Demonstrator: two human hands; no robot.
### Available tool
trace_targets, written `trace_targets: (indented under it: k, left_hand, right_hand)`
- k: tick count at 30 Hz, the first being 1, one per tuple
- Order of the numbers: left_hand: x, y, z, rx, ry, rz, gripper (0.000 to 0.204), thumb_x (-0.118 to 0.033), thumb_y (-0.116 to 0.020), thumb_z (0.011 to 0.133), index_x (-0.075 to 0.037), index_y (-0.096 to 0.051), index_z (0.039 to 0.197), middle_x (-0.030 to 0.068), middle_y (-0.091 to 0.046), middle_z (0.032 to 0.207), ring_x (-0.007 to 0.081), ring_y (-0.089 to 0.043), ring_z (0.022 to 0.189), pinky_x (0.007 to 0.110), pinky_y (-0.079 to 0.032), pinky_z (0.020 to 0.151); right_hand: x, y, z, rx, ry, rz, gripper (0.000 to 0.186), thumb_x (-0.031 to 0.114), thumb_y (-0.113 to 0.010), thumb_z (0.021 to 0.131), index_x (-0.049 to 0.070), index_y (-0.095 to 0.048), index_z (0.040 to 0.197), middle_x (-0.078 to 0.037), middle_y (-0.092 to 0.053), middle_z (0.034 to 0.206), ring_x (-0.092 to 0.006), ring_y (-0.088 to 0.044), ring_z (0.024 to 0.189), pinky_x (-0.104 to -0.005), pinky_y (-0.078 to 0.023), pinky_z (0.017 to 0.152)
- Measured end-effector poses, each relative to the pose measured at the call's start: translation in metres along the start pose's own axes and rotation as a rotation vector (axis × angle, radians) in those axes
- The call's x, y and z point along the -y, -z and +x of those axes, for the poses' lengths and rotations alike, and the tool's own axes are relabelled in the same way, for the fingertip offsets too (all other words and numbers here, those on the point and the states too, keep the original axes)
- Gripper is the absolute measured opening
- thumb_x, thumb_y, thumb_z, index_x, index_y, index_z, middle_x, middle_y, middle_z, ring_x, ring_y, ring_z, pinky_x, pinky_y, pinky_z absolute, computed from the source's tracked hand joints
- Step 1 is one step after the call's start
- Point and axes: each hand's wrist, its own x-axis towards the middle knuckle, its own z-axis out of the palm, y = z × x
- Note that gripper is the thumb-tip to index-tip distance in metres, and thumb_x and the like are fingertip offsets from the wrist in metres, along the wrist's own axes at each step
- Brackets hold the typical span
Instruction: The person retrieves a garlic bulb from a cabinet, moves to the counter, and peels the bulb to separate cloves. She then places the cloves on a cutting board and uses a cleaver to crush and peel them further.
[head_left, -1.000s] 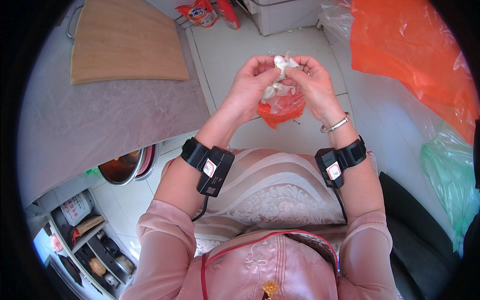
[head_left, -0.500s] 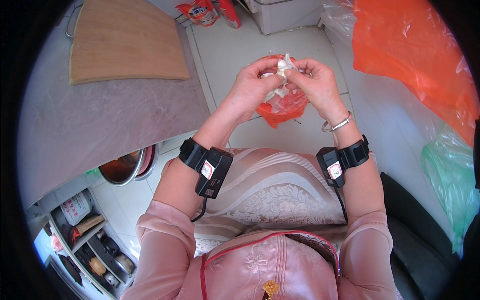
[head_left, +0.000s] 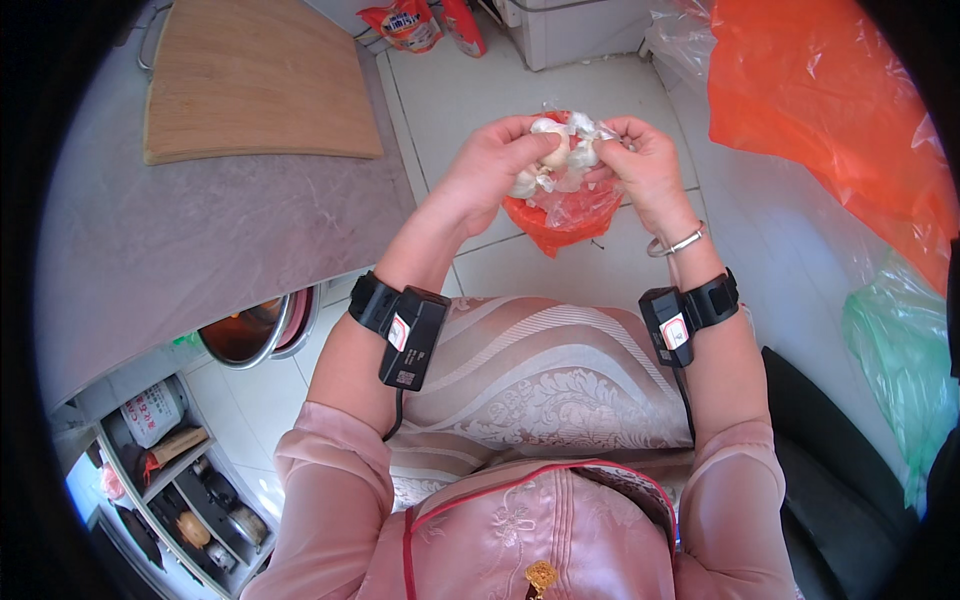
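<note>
Fingers (head_left: 540, 140) of the left hand (head_left: 490, 175) curl tight on a garlic bulb (head_left: 553, 150), and the right hand (head_left: 645, 165) pinches its papery skin (head_left: 583, 152) from the other side. The bulb sits between both hands, left nearer, just above an orange plastic bag (head_left: 560, 215). Its long axis seems roughly upright, though fingers hide much of it.
</note>
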Motion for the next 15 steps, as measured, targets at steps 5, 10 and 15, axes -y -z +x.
trace_targets:
  k: [5, 10, 15]
  left_hand:
    - [-0.007, 0.005, -0.002, -0.022, -0.058, -0.089, 0.028, -0.018, -0.061, 0.091, -0.003, -0.059, 0.115, 0.0038, -0.064, 0.102, 0.0105, -0.06, 0.089, 0.026, -0.048, 0.078]
    - [-0.004, 0.001, 0.0, -0.045, -0.129, 0.054, 0.028, -0.018, -0.061, 0.091, -0.005, -0.059, 0.116, 0.003, -0.063, 0.101, 0.0101, -0.059, 0.09, 0.026, -0.048, 0.078]
    - [0.001, 0.002, 0.002, -0.098, -0.123, 0.114, 0.027, -0.018, -0.061, 0.091, -0.006, -0.059, 0.115, 0.0032, -0.063, 0.098, 0.0102, -0.059, 0.088, 0.025, -0.048, 0.077]
  right_hand:
    - [-0.04, 0.022, 0.015, -0.09, 0.032, -0.458, 0.015, 0.006, -0.058, 0.086, -0.002, -0.062, 0.098, -0.009, -0.066, 0.084, -0.0157, -0.066, 0.069, -0.0261, -0.053, 0.061]
    - [-0.082, 0.028, 0.013, -0.054, 0.162, -0.9, 0.019, 0.009, -0.058, 0.087, 0.0, -0.064, 0.102, -0.018, -0.066, 0.095, -0.0303, -0.065, 0.082, -0.0338, -0.051, 0.074]
    - [-0.097, 0.022, 0.01, 0.024, 0.303, -1.078, 0.019, 0.007, -0.057, 0.087, 0.001, -0.066, 0.102, -0.021, -0.062, 0.103, -0.0313, -0.06, 0.097, -0.0367, -0.047, 0.086]
